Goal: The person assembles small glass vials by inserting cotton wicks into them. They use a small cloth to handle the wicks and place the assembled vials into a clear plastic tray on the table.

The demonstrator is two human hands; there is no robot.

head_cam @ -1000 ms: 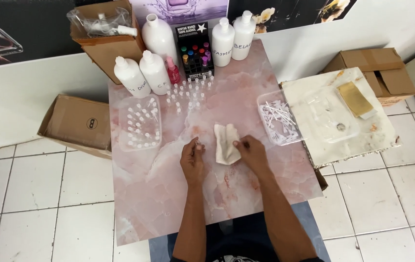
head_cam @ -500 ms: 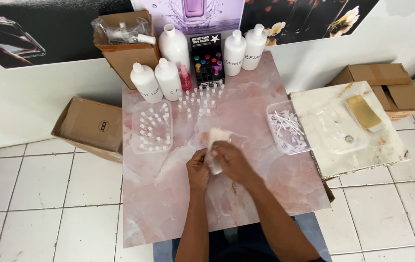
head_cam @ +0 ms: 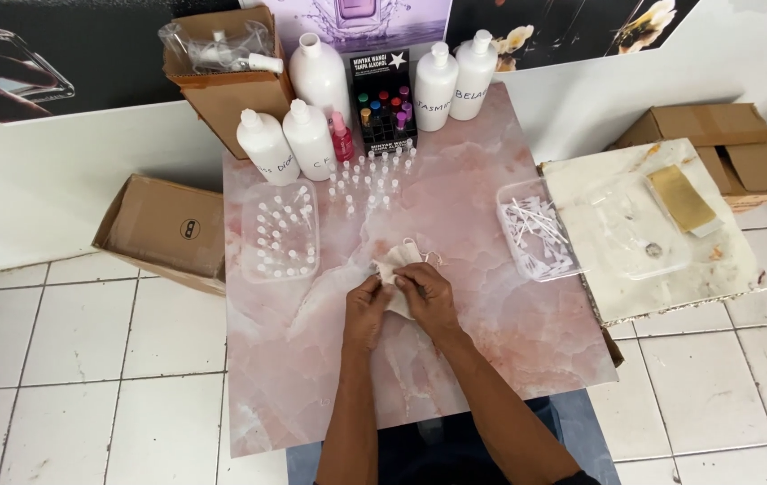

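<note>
We look down on a pink marble-patterned counter (head_cam: 455, 224) set against a white wall, with white floor tiles (head_cam: 69, 359) around it. At its middle our left hand (head_cam: 367, 310) and right hand (head_cam: 426, 296) meet over a small cream cloth (head_cam: 394, 262), each grip closed on its near edge, fingers pinching the fabric. The cloth lies on the counter, its far part spread toward the rows of small clear vials (head_cam: 370, 175). To the left sits a clear tray of capped vials (head_cam: 281, 232); to the right, a clear tray of white applicator sticks (head_cam: 536, 232). 6 white plastic bottles (head_cam: 310, 139) and a black rack of coloured samples (head_cam: 383, 103) line the far edge. Open cardboard boxes (head_cam: 163, 229) rest on the floor on both sides, and a second, paler marble slab (head_cam: 661, 224) stands on the right.
</note>
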